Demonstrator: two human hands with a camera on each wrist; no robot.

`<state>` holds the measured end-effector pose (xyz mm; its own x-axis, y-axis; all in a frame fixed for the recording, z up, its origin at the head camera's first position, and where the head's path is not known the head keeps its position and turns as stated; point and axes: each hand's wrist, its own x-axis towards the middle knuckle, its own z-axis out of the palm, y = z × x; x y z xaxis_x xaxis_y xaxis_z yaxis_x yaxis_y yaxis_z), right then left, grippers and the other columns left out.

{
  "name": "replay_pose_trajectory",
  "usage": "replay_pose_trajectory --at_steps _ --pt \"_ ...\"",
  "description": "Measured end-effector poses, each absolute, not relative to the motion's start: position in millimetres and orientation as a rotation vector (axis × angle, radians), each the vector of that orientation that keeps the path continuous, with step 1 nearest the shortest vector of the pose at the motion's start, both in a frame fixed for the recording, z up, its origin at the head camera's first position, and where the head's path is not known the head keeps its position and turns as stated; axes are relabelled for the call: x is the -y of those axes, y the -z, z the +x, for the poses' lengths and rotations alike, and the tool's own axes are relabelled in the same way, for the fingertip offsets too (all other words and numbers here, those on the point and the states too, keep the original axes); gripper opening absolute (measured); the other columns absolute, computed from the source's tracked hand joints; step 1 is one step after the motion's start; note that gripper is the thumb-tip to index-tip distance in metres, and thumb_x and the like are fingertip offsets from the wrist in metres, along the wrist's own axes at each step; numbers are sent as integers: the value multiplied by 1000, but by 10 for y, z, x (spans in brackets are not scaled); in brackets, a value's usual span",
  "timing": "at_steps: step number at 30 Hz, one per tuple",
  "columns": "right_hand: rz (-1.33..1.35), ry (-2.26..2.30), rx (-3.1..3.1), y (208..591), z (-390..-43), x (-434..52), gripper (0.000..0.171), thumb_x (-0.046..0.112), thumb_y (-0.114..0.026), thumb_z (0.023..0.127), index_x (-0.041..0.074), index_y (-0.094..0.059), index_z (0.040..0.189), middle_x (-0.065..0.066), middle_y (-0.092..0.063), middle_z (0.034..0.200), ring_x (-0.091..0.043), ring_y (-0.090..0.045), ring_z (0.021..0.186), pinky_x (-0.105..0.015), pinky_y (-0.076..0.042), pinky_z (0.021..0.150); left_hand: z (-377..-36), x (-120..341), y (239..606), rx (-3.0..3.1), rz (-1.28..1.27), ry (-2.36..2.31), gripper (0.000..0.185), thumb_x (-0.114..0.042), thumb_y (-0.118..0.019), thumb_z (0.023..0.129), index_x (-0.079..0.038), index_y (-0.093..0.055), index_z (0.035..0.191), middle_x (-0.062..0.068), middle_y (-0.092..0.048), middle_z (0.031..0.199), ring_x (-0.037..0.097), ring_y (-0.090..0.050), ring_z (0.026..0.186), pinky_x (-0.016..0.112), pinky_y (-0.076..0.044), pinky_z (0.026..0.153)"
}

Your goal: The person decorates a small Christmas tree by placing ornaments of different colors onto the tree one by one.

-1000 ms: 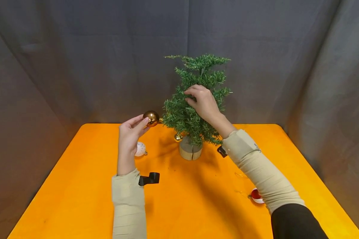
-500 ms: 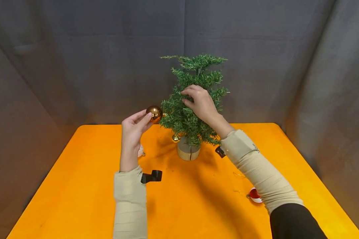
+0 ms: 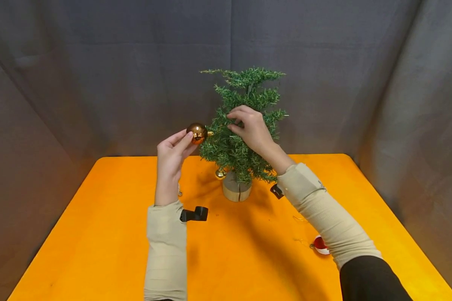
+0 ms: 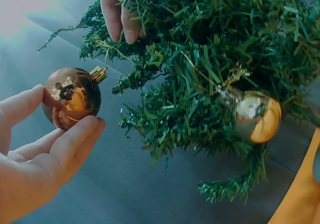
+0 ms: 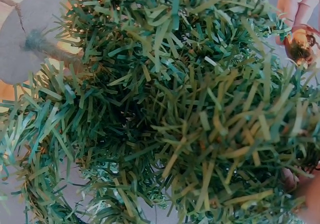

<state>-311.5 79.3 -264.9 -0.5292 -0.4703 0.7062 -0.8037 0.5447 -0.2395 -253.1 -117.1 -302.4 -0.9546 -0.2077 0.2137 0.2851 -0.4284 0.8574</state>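
On the orange tabletop (image 3: 98,234), the small green artificial tree (image 3: 245,138) is standing on its wooden stump base (image 3: 236,191). The right hand (image 3: 252,129) is pinching a mid-height branch, fingers curled. The left hand (image 3: 171,161) is pinching the shiny copper ball ornament (image 3: 197,133) just beside the foliage. Advisable: steady the branch, keep the gold loop (image 4: 107,51) open, and slide it well inward.

**Three cameras around one small tree**

The head camera looks forward and down from some way back, with the artificial tree (image 3: 242,125) at 12 o'clock. The left wrist camera sits close, facing the tree's left flank, a copper bauble (image 4: 71,97) at its 9 o'clock. The right wrist camera presses nearest, looking along the branches toward the wooden base (image 5: 22,38) at 10 o'clock. All three share the tree and that bauble.
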Motion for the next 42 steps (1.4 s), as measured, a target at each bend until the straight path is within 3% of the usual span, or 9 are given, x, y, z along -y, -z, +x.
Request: replay_pose_trajectory --at_steps 10,16,27,42 --pt "1044 -869 2029 2666 -3131 -788 9 -2 -66 78 -4 -66 87 -14 -62 85 -20 -59 67 -27 -50 62 -2595 1059 2933 1238 -171 2538 34 4 -54 86 20 -47 115 12 -61 90 16 -64 76 34 -48 78" --pt "1026 -931 2061 2655 -3122 -777 10 1 -66 79 -4 -67 88 -13 -64 79 -18 -60 62 -27 -49 58 -2629 1021 2912 1182 -158 2575 34 1 -55 86 19 -49 115 14 -59 94 16 -64 75 31 -48 76" --pt "953 -1071 2135 2628 -3089 -730 20 5 -65 81 -6 -62 97 -14 -65 77 -19 -61 57 -26 -50 55 -2666 962 2879 1169 -174 2598 37 -3 -57 86 17 -49 115 16 -56 100 17 -62 80 31 -48 78" --pt "903 -1001 2087 2614 -3121 -696 6 -1 -59 83 -4 -58 88 -13 -64 71 -17 -56 48 -26 -46 47 -2752 889 2880 1120 -127 2633 35 -2 -56 86 18 -50 113 17 -57 96 16 -62 71 29 -48 75"
